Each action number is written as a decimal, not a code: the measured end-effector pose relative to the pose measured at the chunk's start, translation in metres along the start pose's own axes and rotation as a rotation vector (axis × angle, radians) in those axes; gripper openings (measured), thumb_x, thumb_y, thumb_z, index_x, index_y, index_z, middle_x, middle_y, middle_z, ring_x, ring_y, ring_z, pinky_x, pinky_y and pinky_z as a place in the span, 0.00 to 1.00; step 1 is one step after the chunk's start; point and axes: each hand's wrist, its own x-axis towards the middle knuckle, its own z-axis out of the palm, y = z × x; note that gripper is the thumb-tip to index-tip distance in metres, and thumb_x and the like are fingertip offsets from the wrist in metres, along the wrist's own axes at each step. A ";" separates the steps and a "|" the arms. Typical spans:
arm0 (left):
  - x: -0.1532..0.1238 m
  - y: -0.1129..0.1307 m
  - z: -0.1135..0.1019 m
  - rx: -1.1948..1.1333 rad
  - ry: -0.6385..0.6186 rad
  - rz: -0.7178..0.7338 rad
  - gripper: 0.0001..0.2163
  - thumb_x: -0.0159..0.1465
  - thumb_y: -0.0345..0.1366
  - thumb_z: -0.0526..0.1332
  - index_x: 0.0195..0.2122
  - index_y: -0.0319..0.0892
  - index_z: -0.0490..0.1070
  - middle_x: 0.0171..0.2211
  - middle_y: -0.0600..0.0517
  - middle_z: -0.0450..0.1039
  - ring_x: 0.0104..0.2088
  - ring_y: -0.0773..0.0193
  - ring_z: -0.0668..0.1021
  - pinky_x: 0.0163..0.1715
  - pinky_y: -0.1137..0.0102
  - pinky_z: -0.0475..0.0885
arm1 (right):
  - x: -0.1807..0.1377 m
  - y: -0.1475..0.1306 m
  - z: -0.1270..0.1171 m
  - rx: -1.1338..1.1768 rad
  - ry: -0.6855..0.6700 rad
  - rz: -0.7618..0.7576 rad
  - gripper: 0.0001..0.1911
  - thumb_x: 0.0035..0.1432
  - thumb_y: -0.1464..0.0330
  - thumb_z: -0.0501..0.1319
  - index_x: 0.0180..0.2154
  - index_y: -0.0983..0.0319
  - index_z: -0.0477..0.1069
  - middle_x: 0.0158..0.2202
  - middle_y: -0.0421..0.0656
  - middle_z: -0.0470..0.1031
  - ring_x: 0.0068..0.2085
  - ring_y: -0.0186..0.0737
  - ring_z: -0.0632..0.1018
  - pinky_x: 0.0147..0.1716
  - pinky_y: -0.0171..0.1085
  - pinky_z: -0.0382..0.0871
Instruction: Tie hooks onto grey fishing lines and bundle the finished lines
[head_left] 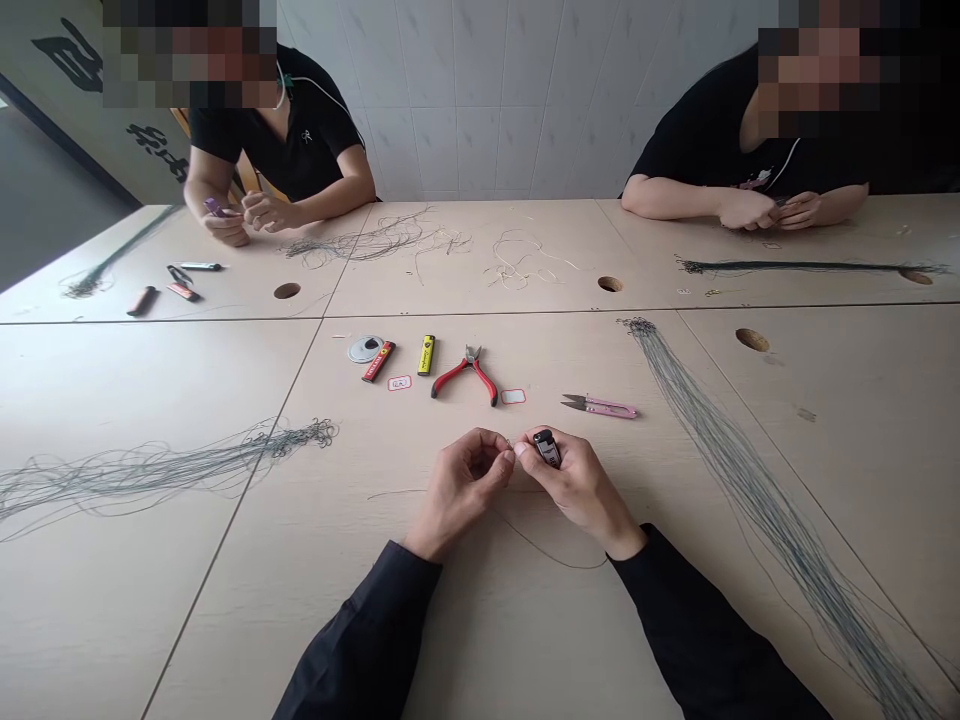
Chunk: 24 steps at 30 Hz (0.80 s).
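My left hand pinches a thin cord at its fingertips, close to the middle of the table. Part of the cord hangs in a loop below the hands and lies on the wood. My right hand is closed around a black lighter, its thumb and finger meeting the left fingertips at the cord. The small piece between the fingertips is too tiny to make out. Beyond my hands lie red-handled pliers, pink thread snips, a yellow lighter and a red lighter.
Bundles of fine cords lie to the left and right of my hands. A round silver disc is beside the red lighter. Two people sit across the table, with more cords and lighters before them. Round holes pierce the tabletop.
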 end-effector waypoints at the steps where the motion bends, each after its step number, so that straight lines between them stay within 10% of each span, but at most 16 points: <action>1: 0.000 0.000 0.000 0.002 -0.001 -0.003 0.10 0.63 0.41 0.62 0.35 0.38 0.70 0.27 0.52 0.71 0.27 0.68 0.73 0.28 0.72 0.66 | 0.000 0.000 0.000 -0.001 -0.003 0.001 0.15 0.65 0.60 0.57 0.30 0.62 0.67 0.25 0.36 0.63 0.27 0.33 0.63 0.27 0.32 0.58; 24: 0.001 0.005 0.002 0.003 0.019 -0.011 0.11 0.61 0.42 0.64 0.33 0.39 0.69 0.26 0.54 0.69 0.26 0.69 0.72 0.28 0.73 0.67 | 0.000 0.000 -0.001 -0.006 -0.016 0.055 0.14 0.63 0.59 0.58 0.31 0.62 0.70 0.24 0.36 0.64 0.26 0.33 0.63 0.26 0.33 0.56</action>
